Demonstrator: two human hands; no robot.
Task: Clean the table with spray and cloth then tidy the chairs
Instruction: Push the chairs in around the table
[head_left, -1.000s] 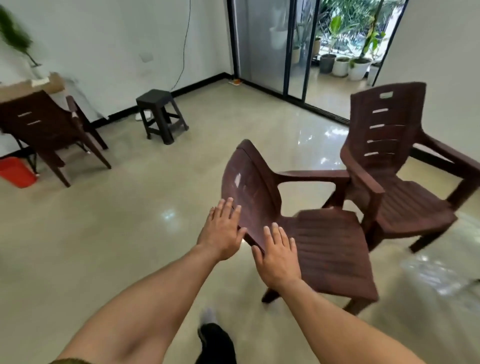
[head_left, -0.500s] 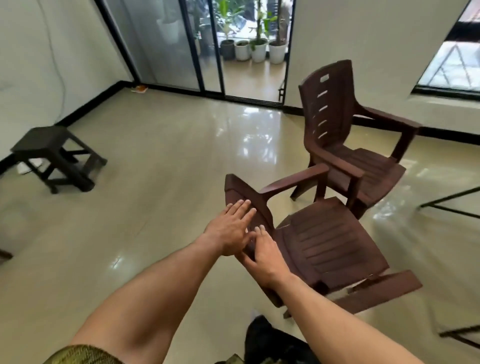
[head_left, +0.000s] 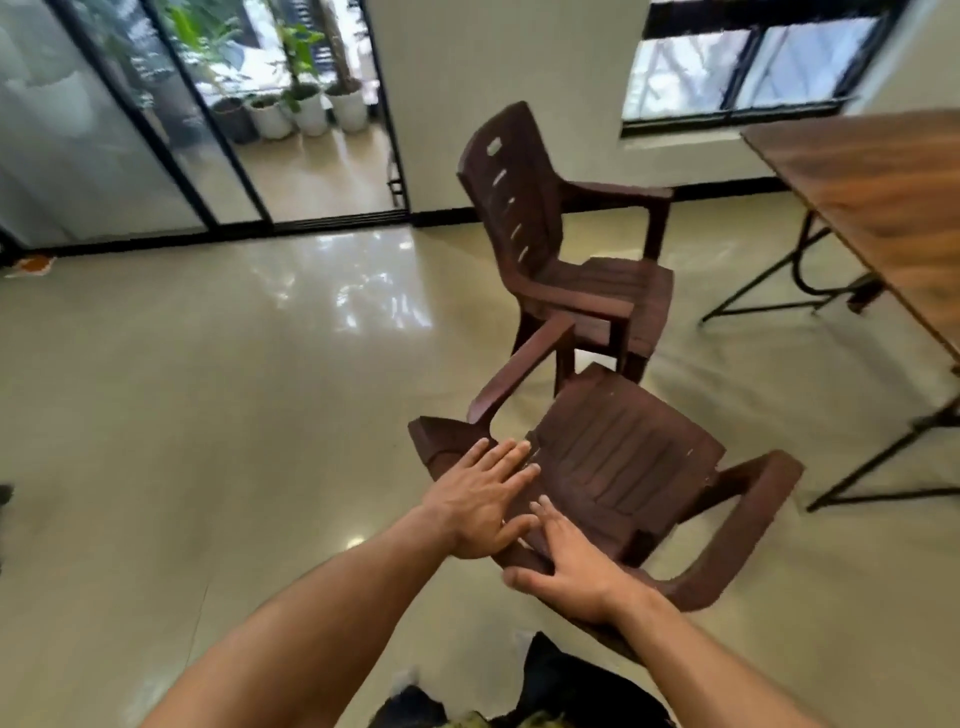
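Note:
A brown plastic armchair stands right in front of me, its backrest nearest to me and its seat facing away. My left hand lies flat on the top of the backrest with straight fingers. My right hand presses on the backrest beside it, fingers spread and straight, thumb under the edge. A second brown armchair stands just beyond the first, close to its left armrest. The wooden table with black metal legs is at the right edge. No spray bottle or cloth is in view.
Glass sliding doors fill the far left, with potted plants outside. A dark-framed window is in the far wall. The shiny beige floor stretches out to the left. My dark shoe shows at the bottom.
The view has swung right, bringing the table into sight and losing the black stool. Both hands have stayed on the near chair's backrest as the chair turned toward the table.

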